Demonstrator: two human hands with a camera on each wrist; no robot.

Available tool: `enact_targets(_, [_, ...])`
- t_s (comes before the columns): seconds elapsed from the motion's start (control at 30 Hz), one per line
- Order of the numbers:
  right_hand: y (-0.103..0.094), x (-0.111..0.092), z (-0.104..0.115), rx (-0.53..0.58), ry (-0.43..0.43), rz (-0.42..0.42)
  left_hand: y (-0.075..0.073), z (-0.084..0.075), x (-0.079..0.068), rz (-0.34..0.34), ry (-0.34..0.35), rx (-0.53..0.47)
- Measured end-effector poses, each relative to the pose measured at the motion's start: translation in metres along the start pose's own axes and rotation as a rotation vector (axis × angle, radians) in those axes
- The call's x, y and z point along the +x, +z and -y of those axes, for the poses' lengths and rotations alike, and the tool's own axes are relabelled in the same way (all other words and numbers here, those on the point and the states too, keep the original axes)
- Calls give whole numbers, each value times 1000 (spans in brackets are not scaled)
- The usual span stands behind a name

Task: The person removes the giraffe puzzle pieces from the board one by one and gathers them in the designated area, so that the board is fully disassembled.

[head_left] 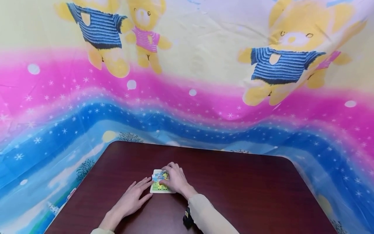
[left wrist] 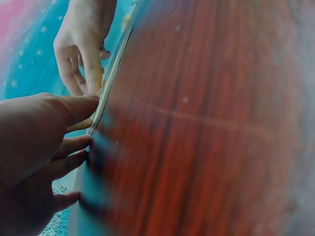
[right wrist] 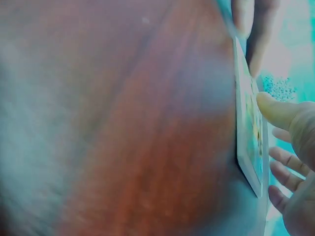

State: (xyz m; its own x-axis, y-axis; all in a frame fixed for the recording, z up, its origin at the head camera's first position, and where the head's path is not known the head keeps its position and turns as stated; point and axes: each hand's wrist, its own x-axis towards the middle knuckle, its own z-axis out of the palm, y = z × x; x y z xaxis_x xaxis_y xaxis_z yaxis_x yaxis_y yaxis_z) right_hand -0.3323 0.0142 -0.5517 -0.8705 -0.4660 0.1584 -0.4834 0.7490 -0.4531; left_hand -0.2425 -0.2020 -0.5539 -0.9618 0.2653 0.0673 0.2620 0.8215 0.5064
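A small flat board with a colourful picture and a pale border (head_left: 163, 191) lies on the dark wooden table. My left hand (head_left: 132, 197) lies at its left side, fingers extended, fingertips right at the edge. From the right, my right hand (head_left: 176, 178) reaches over the picture with thumb and forefinger spread apart and loosely bent. In the right wrist view the right thumb (right wrist: 275, 110) rests on the picture face of the board (right wrist: 247, 132), while the other fingers stand apart beyond it. The left wrist view shows the board (left wrist: 109, 83) edge-on, with both hands at it.
Around the board stretches the reddish-brown tabletop (head_left: 248, 188) with rounded far corners. Behind it hangs a cloth (head_left: 204, 65) printed with bears and snowflakes. A small black object (head_left: 188, 218) sits at the right sleeve cuff.
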Motion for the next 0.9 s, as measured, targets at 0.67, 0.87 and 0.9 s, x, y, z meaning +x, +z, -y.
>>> enact_targets(0.67, [15, 13, -3, 118, -64, -35, -2, 10, -1, -46, 5, 35])
enact_targets(0.87, [23, 14, -4, 142, -91, -67, -2, 11, 0, -47, 4, 40])
enact_targets(0.9, [19, 12, 0, 155, -73, -48, -2, 11, 0, -46, 1, 40])
